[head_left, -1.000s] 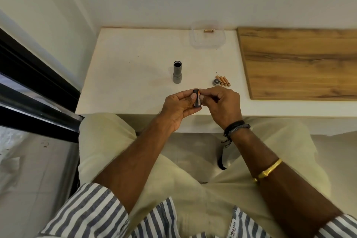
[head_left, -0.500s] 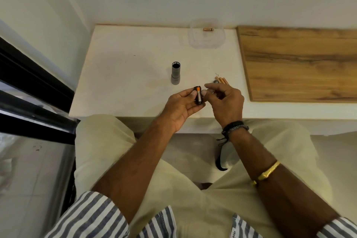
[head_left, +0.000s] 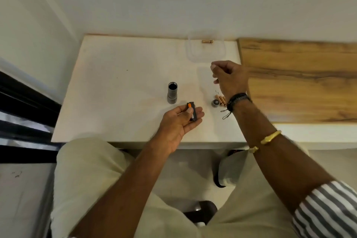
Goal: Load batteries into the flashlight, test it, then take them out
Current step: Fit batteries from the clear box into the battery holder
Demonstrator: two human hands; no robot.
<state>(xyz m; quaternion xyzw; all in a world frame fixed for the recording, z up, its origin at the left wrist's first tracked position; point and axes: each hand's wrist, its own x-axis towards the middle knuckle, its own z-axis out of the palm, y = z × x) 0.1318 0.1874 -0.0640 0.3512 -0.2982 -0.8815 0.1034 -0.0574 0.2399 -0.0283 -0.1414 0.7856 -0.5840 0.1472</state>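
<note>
One battery holder point(head_left: 191, 111) in left hand point(head_left: 179, 123), lengthwise toward the wall point(head_left: 173, 6).

On the worktop point(head_left: 116, 83) the flashlight body point(head_left: 172, 92) stands upright near the middle. Just in front of it and slightly to the right, the battery holder point(head_left: 193, 112) lies in the grip of the left hand point(head_left: 179, 123), above the worktop's front part. To the right of the flashlight body sits the end cap point(head_left: 215, 103), with the loose batteries point(head_left: 221, 100) just beside it on its right. The right hand point(head_left: 229, 75) hovers behind these and in front of the container point(head_left: 193, 54), which stands at the worktop's back edge with one battery point(head_left: 207, 41) in it. A board point(head_left: 299, 83) lies along the right side.
</note>
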